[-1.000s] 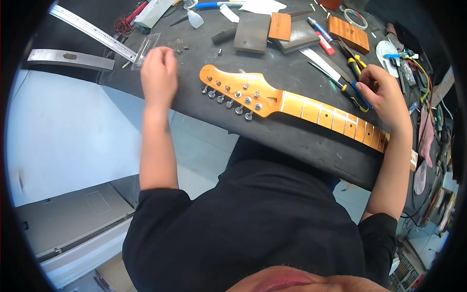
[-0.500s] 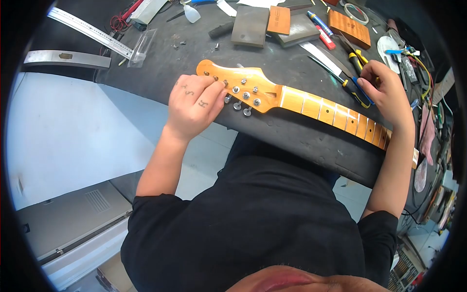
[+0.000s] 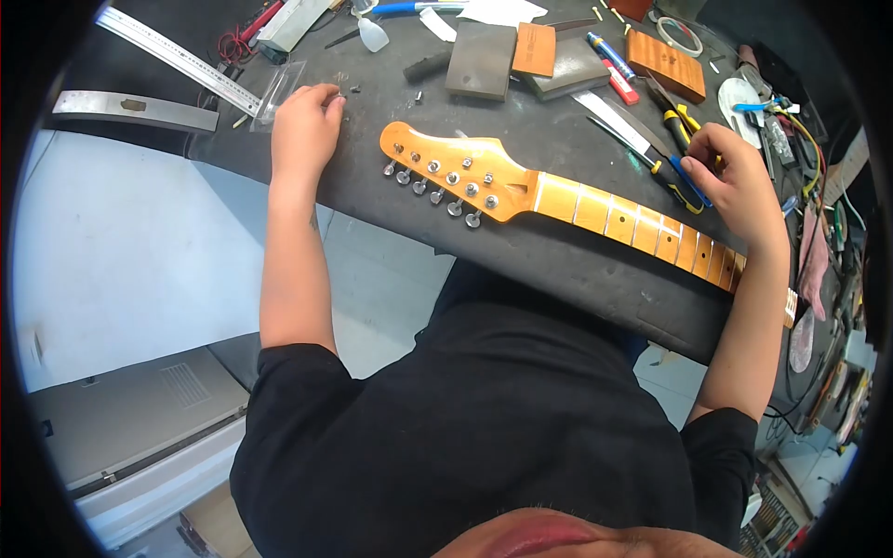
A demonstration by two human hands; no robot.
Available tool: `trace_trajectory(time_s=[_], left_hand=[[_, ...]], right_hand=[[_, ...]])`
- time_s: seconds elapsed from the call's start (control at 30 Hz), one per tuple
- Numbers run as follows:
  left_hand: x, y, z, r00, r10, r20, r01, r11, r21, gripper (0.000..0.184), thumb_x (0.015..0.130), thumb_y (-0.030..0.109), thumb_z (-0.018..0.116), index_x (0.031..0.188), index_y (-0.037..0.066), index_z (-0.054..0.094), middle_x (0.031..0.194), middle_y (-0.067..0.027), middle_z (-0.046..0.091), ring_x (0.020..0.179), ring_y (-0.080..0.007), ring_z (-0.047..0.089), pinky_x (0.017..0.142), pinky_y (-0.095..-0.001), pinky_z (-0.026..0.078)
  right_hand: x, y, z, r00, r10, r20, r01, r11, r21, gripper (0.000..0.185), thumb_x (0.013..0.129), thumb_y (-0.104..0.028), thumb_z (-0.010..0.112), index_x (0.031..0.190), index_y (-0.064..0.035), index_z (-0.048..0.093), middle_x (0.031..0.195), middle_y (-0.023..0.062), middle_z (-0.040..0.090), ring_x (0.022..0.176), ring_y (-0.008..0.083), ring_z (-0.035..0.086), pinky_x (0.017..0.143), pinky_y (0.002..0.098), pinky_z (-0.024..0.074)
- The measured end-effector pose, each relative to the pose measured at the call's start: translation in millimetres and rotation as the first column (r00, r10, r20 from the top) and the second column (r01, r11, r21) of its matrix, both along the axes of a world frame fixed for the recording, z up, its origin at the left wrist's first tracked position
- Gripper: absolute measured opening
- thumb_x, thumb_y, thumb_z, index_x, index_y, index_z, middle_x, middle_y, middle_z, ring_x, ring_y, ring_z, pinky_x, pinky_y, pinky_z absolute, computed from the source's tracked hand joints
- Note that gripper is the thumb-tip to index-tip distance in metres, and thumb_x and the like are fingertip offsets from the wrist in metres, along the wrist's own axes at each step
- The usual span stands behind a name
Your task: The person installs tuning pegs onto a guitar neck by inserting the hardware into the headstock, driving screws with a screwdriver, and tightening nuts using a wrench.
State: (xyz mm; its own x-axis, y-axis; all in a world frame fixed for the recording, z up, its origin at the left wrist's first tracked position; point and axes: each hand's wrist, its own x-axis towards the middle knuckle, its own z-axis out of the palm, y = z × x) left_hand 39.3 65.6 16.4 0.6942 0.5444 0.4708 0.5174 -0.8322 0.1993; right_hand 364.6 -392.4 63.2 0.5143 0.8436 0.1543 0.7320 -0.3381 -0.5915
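A maple guitar neck [image 3: 595, 206] lies across the near part of the bench. On its headstock [image 3: 493, 158] are several metal tuning pegs [image 3: 437, 197] along the near edge and bushings on the face. My left hand [image 3: 305, 130] is on the bench left of the headstock, beside a clear plastic bag [image 3: 279, 88] and small metal parts [image 3: 355, 89]. Its thumb and forefinger are apart. My right hand [image 3: 739, 181] is above the far side of the neck, close to blue-handled pliers [image 3: 690, 181]. Its fingers are curled in; whatever they hold, if anything, is hidden. The right forearm crosses over the neck.
Behind the neck are grey blocks [image 3: 479, 63], a brown block [image 3: 534, 49], a wooden block [image 3: 665, 65], a marker [image 3: 609, 54] and yellow-black pliers [image 3: 677, 126]. A steel ruler [image 3: 177, 60] and a curved metal bar [image 3: 135, 109] are at the left. Cables and tools crowd the right.
My left hand has left the headstock and moved left and away from me to the small parts by the plastic bag. The right hand has barely moved.
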Motion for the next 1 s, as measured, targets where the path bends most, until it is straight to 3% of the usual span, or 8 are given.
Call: trace_trajectory(time_s=[0.17,0.27,0.3,0.53,0.6,0.73,0.83,1.0], left_hand=[[9,3,-2,0.997,0.027,-0.073,-0.026,0.999,0.023,0.023,0.102,0.016,0.08,0.121,0.003,0.084,0.106,-0.0157,0.083,0.092,-0.0297,0.08,0.086,-0.0413,0.061],[3,15,5,0.994,0.103,0.035,-0.09,0.957,-0.275,0.024,0.102,0.019,0.079,0.121,0.006,0.085,0.107,-0.0157,0.084,0.094,-0.0301,0.081,0.088,-0.0403,0.062],[5,21,8,0.98,0.198,0.01,-0.189,0.948,-0.256,0.025,0.102,0.021,0.079,0.122,0.008,0.086,0.109,-0.016,0.085,0.099,-0.0305,0.082,0.092,-0.0399,0.062],[39,50,15,0.955,0.044,-0.292,-0.065,0.996,-0.064,0.025,0.105,0.026,0.077,0.119,0.007,0.085,0.115,-0.0195,0.084,0.109,-0.0376,0.081,0.096,-0.0475,0.062],[48,60,9,0.936,0.052,-0.348,-0.01,0.993,0.121,0.024,0.105,0.026,0.077,0.116,0.006,0.084,0.114,-0.0205,0.084,0.109,-0.0396,0.08,0.096,-0.0487,0.061],[47,66,1,0.938,0.018,-0.346,0.072,0.967,0.246,0.022,0.103,0.022,0.078,0.111,0.002,0.082,0.11,-0.0221,0.082,0.106,-0.0429,0.078,0.095,-0.0513,0.061],[42,67,21,0.916,-0.08,-0.393,0.067,0.997,-0.047,0.021,0.103,0.019,0.078,0.114,0.002,0.079,0.11,-0.0231,0.082,0.107,-0.0437,0.077,0.094,-0.0514,0.06],[51,72,34,0.841,-0.059,-0.538,-0.019,0.99,-0.139,0.021,0.105,0.018,0.076,0.118,0.001,0.075,0.116,-0.0249,0.08,0.111,-0.0463,0.076,0.095,-0.0528,0.059]], right_hand=[[2,-2,0,0.999,0.005,0.033,-0.005,1.0,0.0,0.019,0.099,-0.009,0.082,0.099,0.002,0.066,0.085,0.0074,0.065,0.079,0.0177,0.058,0.072,0.0361,0.0494],[3,-2,0,0.999,0.028,0.037,-0.029,1.0,0.01,0.019,0.099,-0.008,0.082,0.099,0.0021,0.066,0.085,0.0074,0.066,0.079,0.0175,0.059,0.072,0.0361,0.0494],[2,-3,0,0.999,0.013,0.03,-0.013,1.0,0.001,0.019,0.099,-0.008,0.082,0.099,0.0022,0.066,0.085,0.0074,0.066,0.079,0.0175,0.059,0.072,0.036,0.0495],[2,-1,0,1.0,0.004,0.02,-0.004,1.0,-0.012,0.019,0.099,-0.009,0.081,0.1,0.0027,0.066,0.085,0.0078,0.065,0.08,0.0176,0.059,0.073,0.0357,0.05],[-2,-1,3,1.0,-0.01,0.024,0.01,1.0,-0.019,0.02,0.1,-0.01,0.081,0.1,0.0027,0.066,0.085,0.0078,0.065,0.08,0.0178,0.059,0.073,0.0359,0.0498],[1,-2,2,1.0,-0.004,0.027,0.005,1.0,-0.01,0.02,0.1,-0.01,0.081,0.1,0.0028,0.066,0.084,0.0081,0.065,0.08,0.0185,0.058,0.073,0.0365,0.0493],[2,-3,1,0.999,0.016,0.029,-0.016,1.0,-0.007,0.02,0.1,-0.01,0.081,0.1,0.0028,0.066,0.085,0.0085,0.065,0.081,0.0188,0.059,0.074,0.0365,0.0495],[1,-1,1,1.0,0.013,0.018,-0.013,1.0,-0.026,0.02,0.1,-0.01,0.081,0.1,0.0029,0.066,0.086,0.0092,0.066,0.081,0.02,0.059,0.074,0.0365,0.0499]])
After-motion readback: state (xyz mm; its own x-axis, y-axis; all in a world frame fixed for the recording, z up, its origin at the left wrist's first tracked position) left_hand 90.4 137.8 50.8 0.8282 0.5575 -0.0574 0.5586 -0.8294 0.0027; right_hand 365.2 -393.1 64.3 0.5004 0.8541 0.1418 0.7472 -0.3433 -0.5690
